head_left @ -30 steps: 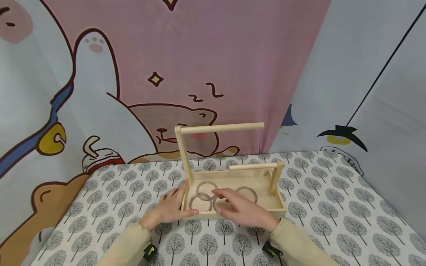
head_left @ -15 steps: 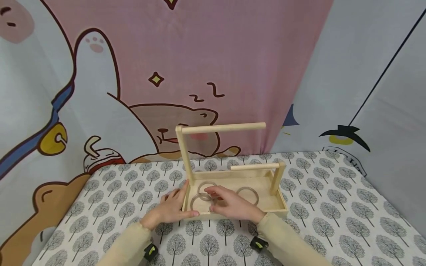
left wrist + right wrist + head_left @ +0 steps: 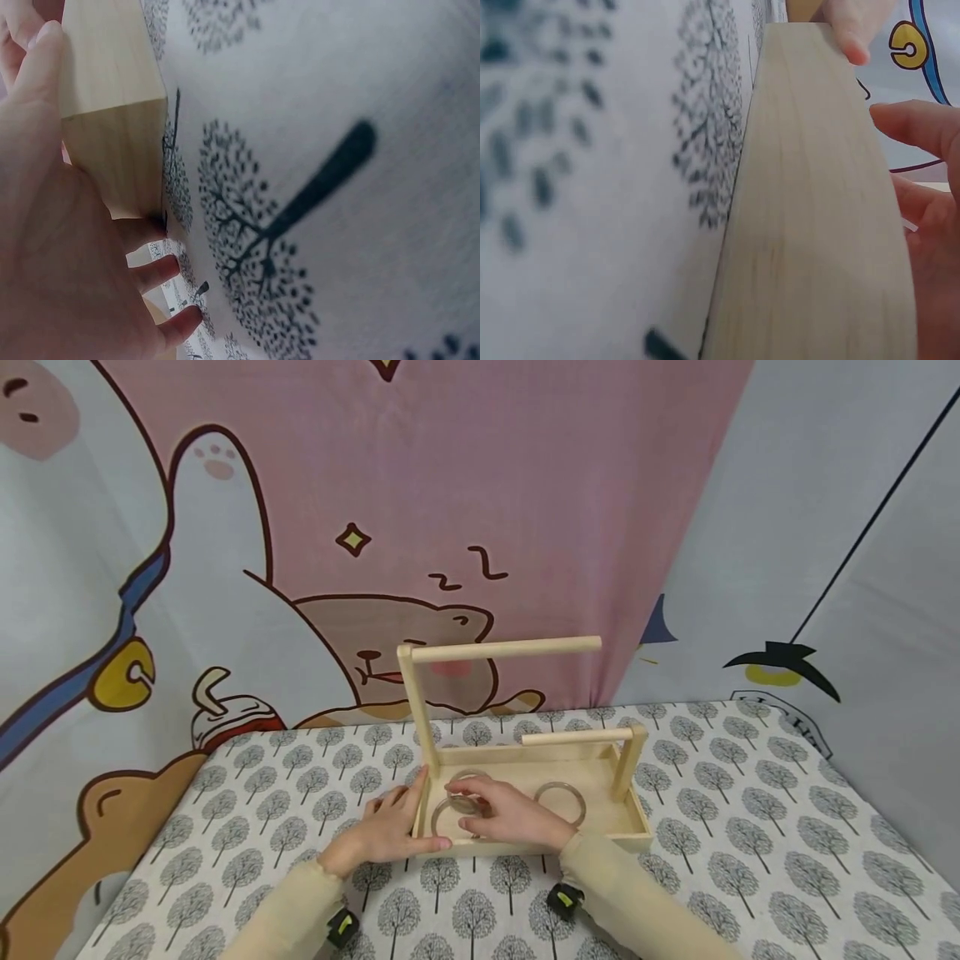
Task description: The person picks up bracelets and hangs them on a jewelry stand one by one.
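Note:
A pale wooden tray (image 3: 592,774) stands on the patterned cloth, with several thin translucent rings inside it. My left hand (image 3: 386,828) rests at its left front corner, thumb along the front rim and fingers spread against the end; the left wrist view shows these fingers fairly straight. Over the left half of the tray reaches my right hand (image 3: 506,812), thumb and index finger apart above the overlapping rings. It partly covers a back ring (image 3: 468,772) and the front left ring (image 3: 433,820). Behind the hand a third ring (image 3: 582,806) lies flat on the right.
A tall post (image 3: 418,710) on the tray's left end carries a long horizontal dowel (image 3: 510,649). On the right end a shorter post (image 3: 628,764) bears a lower dowel (image 3: 577,737) pointing left. A printed curtain (image 3: 585,527) hangs behind the tree-patterned tablecloth (image 3: 720,827).
My right hand has moved left across the tray, from near its middle to over the left rings, and the right ring is more exposed. The left hand keeps its place.

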`<state>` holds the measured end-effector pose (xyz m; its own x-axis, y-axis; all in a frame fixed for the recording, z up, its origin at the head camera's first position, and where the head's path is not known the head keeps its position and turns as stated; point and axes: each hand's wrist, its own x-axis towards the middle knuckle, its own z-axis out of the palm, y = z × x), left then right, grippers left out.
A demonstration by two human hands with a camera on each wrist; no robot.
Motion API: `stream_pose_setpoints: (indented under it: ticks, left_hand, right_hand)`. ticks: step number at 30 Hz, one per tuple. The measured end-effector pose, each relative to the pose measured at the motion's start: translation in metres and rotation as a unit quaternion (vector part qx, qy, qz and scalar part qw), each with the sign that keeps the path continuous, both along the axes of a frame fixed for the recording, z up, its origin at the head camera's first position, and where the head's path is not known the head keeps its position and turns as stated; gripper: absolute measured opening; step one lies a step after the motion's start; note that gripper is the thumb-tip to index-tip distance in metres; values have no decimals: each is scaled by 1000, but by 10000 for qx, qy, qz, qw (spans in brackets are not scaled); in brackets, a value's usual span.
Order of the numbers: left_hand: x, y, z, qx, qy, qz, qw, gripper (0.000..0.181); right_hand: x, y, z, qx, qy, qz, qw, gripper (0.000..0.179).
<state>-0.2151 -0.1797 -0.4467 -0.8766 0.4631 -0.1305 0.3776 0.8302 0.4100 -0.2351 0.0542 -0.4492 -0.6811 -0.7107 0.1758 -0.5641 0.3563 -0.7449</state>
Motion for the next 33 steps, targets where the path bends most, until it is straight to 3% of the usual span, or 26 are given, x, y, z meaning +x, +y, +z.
stream_pose_setpoints:
  ticks: [13, 21, 26, 33]
  left_hand:
    - [-1, 1, -1, -6, -9, 128, 9999, 112]
    - [-6, -4, -16, -15, 163, 85, 9998, 116]
    - [-9, -5, -22, -11, 234, 125, 9996, 116]
    - [-9, -5, -21, -33, 173, 136, 9998, 116]
  right_hand:
    - [-11, -8, -4, 537, 203, 158, 9982, 53]
    - [-16, -7, -4, 329, -34, 369, 9988, 57]
    - [-19, -8, -5, 498, 240, 423, 9976, 57]
    - [-19, -7, -3, 835, 518, 467, 9941, 59]
